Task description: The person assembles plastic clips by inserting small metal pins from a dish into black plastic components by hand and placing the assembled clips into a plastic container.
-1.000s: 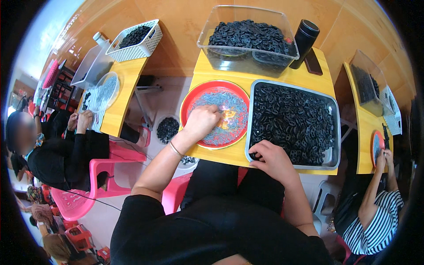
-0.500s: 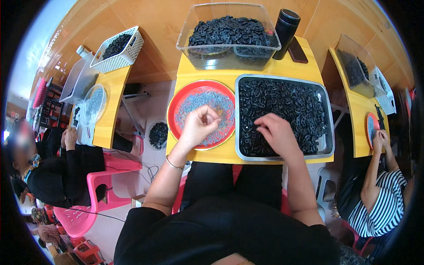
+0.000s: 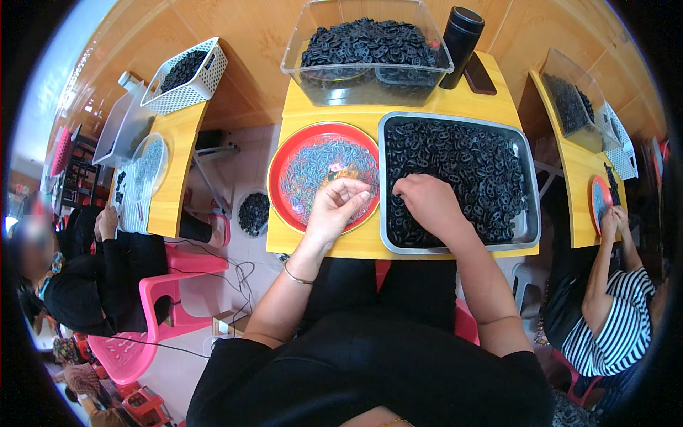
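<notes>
1. The small black pieces point(image 3: 469, 167) lie crowded in a rectangular metal tray point(image 3: 524, 222), and the thin grey pins point(image 3: 313, 165) lie loose in a round red dish point(image 3: 279, 171). From my distant seat I see the dish on the left and the tray just beside it, on the right.

2. The left hand point(image 3: 334, 211) is the nearer one to the pins, above the right part of the dish. The right hand point(image 3: 432, 204) is the nearer one to the black pieces, over the left part of the tray. The fingertips of both hands point toward each other, near the left rim of the tray, and they are apart.

3. On the left hand, thumb and forefinger come close together, as in a pinch; whether something is between them, I cannot tell (it is too small for my view). The right hand has its fingers curled down, and what they hold is hidden from me.

4. The long axis of the tray runs from left to right. The pins have no common direction. The black pieces look oval, with openings, and have a dull surface, perhaps plastic; the pins look like metal.

5. Farther out, the yellow worktop point(image 3: 356, 248) carries also a clear bin point(image 3: 363, 94) heaped with similar black pieces, a black cylindrical flask point(image 3: 462, 48) and a dark flat slab point(image 3: 480, 74).
</notes>
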{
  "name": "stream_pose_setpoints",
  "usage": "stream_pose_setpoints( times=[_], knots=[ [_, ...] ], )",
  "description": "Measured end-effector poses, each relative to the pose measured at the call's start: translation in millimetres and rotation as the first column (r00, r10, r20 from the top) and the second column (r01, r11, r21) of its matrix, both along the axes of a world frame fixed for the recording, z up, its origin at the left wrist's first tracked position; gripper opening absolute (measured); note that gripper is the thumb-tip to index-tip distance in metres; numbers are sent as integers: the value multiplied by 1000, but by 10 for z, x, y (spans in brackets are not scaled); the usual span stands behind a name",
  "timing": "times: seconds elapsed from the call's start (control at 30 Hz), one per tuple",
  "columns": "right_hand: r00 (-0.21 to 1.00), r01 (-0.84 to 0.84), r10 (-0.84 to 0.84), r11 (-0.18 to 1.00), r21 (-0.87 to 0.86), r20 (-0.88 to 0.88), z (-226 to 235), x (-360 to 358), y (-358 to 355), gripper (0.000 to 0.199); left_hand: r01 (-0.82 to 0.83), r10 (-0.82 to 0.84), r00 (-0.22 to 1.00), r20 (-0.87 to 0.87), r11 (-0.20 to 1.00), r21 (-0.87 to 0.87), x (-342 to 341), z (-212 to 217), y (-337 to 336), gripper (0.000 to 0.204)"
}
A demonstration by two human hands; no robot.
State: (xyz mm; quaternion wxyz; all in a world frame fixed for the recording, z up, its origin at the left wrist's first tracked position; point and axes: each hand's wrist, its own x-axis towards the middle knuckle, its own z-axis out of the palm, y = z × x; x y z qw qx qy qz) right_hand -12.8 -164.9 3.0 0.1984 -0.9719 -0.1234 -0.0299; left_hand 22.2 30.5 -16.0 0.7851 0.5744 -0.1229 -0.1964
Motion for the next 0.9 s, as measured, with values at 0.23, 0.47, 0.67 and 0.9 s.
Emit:
stream_pose_setpoints(
  times=[0.23, 0.47, 0.67, 0.9],
  knots=[
    [994, 68, -59, 994, -91, 97, -14, 38, 83, 10, 30, -28, 999, -46, 999, 36, -17, -15, 19, 11],
    [988, 127, -110, 979, -157, 110, -80, 71, 150, 9, 46, -49, 997, -58, 998, -36, -43, -3, -3, 13],
    [992, 113, -97, 970, -215, 83, -55, 124, 114, 11, 55, -58, 997, -60, 997, -47, -61, 27, -46, 15],
    [994, 100, -87, 966, 237, -66, 104, 23, 34, 10, 52, -57, 994, -97, 997, -48, -68, 68, -71, 16]
  ],
)
